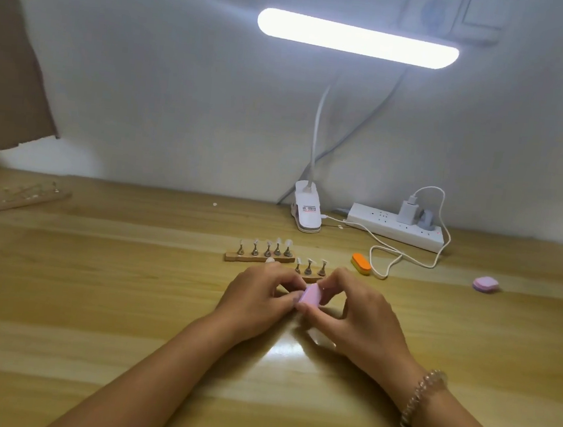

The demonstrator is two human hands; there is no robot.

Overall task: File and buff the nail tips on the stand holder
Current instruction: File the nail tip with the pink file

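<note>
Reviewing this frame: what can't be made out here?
Head view only.
1. Whether the left hand holds a nail tip against the pink buffer block gripped by the right hand: its curled fingers hide that spot.
2. Near stand holder: left end hidden behind both hands.
3. Far-left stand: blurred, tips uncountable.
4. Brown sheet: cut off by the left edge.

Pale wood-grain desk (127, 301): smooth, glossy glare | wooden strip stand holder (234, 256): matt bare wood | cone pegs (255, 250): shiny metal | nail tips (288, 242): translucent plastic | pink buffer block (310, 295): matt, foam-like | white power strip (375, 222): smooth plastic | bead bracelet (425, 389): glossy
</note>
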